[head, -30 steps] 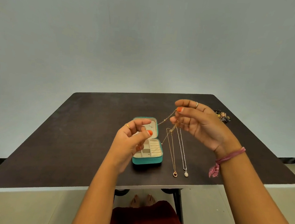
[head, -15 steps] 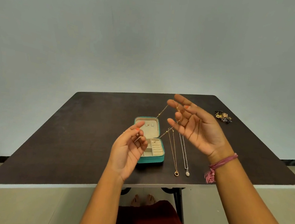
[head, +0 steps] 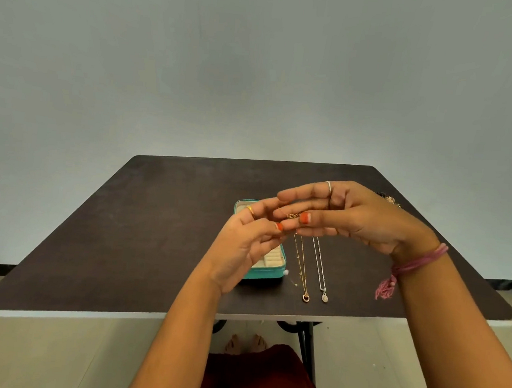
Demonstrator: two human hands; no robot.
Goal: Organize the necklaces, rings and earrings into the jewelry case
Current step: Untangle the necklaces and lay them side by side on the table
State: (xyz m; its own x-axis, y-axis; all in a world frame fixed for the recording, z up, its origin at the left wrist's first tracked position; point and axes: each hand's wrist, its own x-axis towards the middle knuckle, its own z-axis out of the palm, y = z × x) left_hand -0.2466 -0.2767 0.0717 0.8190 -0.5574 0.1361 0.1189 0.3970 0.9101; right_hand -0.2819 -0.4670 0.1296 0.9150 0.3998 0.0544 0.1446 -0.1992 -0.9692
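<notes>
A thin gold chain [head: 291, 215] is held up above the table [head: 139, 239], bunched between the fingertips of both hands over the middle of the tabletop. The right hand [head: 361, 218] has its thumb and forefinger pinched on the chain, the other fingers stretched out towards the left; a silver ring sits on one of them. The left hand [head: 244, 242] meets it from below, its thumb tip pressed against the right thumb at the chain, its fingers loosely curved, with a gold ring on one finger. Under the hands lies the open teal jewelry case [head: 268, 269], partly hidden by the left hand, its cream ring rolls showing at the near end. Just to the right of the case two necklaces lie straight, side by side, pointing to the near edge: a gold necklace [head: 302, 269] with a reddish pendant and a silver necklace [head: 319, 267] with a pale oval pendant. A small heap of jewelry [head: 389, 199] lies near the far right corner, mostly hidden behind the right hand. A pink thread band [head: 412, 263] is tied round the right wrist.
</notes>
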